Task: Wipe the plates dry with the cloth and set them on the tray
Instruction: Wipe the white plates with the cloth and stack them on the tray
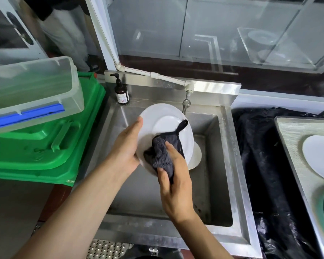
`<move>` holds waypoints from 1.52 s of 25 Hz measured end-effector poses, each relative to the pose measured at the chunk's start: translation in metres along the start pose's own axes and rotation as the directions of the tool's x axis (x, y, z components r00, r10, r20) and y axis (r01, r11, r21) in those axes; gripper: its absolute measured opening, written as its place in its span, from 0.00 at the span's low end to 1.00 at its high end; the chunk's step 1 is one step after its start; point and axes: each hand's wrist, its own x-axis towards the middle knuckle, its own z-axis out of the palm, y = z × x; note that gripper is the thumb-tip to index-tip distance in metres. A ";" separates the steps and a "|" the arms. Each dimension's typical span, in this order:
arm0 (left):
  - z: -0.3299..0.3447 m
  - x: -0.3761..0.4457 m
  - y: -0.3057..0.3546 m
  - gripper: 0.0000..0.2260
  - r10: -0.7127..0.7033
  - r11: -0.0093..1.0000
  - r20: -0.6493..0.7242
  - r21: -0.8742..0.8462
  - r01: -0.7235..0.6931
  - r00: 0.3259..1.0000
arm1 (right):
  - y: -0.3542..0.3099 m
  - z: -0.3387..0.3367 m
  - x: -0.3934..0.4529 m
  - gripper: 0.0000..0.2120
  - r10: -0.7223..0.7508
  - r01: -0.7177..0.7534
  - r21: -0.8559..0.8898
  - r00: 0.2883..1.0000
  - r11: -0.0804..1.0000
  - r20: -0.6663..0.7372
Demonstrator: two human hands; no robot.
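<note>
Over the steel sink (230,165) I hold a white plate (163,118) tilted up. My left hand (125,148) grips its left rim, thumb on the front. My right hand (174,184) clutches a dark grey cloth (163,152) and presses it against the plate's lower face. A second white plate (195,156) lies in the basin, partly hidden behind the held one. At the right edge stands a steel tray (288,139) with a white plate (320,157) lying on it.
A brown pump bottle (121,91) stands at the sink's back left corner, and a tap (186,104) hangs above the basin. Green crates (45,146) under a clear plastic box (32,86) fill the left. Black plastic sheeting (266,165) covers the counter between sink and tray.
</note>
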 end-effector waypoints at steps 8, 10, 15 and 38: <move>-0.005 -0.013 -0.018 0.11 0.044 0.995 0.060 0.083 -0.049 0.997 | -0.020 0.007 0.071 0.19 -0.032 0.028 -0.092 0.999 0.995 -0.041; -0.008 -0.014 -0.014 0.15 0.038 0.996 0.077 0.083 -0.044 0.996 | -0.012 0.002 0.078 0.18 -0.052 0.048 -0.098 0.998 0.994 -0.042; -0.027 -0.012 -0.015 0.19 0.031 0.990 0.058 0.134 -0.039 0.998 | 0.009 -0.010 0.057 0.07 0.309 -0.294 0.094 0.899 0.951 -0.310; 0.004 -0.019 -0.003 0.30 -0.126 0.978 0.079 -0.158 0.137 0.989 | -0.018 0.015 -0.007 0.21 -0.164 0.162 -0.036 0.985 0.986 -0.047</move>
